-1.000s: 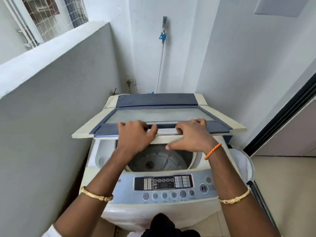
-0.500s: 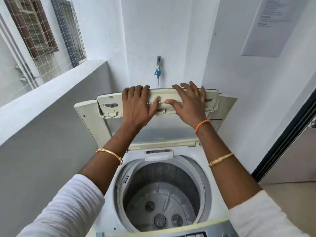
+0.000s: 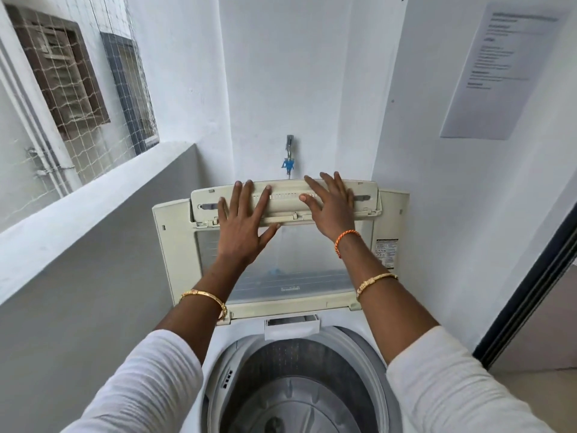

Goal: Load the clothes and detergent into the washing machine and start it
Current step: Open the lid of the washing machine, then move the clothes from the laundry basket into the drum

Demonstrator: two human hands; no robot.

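Observation:
A white top-loading washing machine (image 3: 352, 323) stands below me with its folding lid (image 3: 387, 220) raised upright against the back wall. My left hand (image 3: 242, 226) lies flat on the lid's folded upper panel, fingers spread and straight. My right hand (image 3: 331, 207) presses the same panel further right, fingers also straight. The steel drum (image 3: 296, 379) is open to view and holds no clothes. A small white detergent drawer (image 3: 292, 328) sits at the drum's back rim. No clothes or detergent container are in view.
A water tap with a blue fitting (image 3: 289, 157) is on the wall behind the lid. A grey parapet wall (image 3: 93, 276) runs close along the left. A printed sheet (image 3: 505, 73) hangs on the right wall, and a dark door frame (image 3: 530, 295) stands at the right.
Both hands have swung the lid from half-raised over the drum to fully upright. My fingers, curled over the lid's edge before, now lie straight and spread on it.

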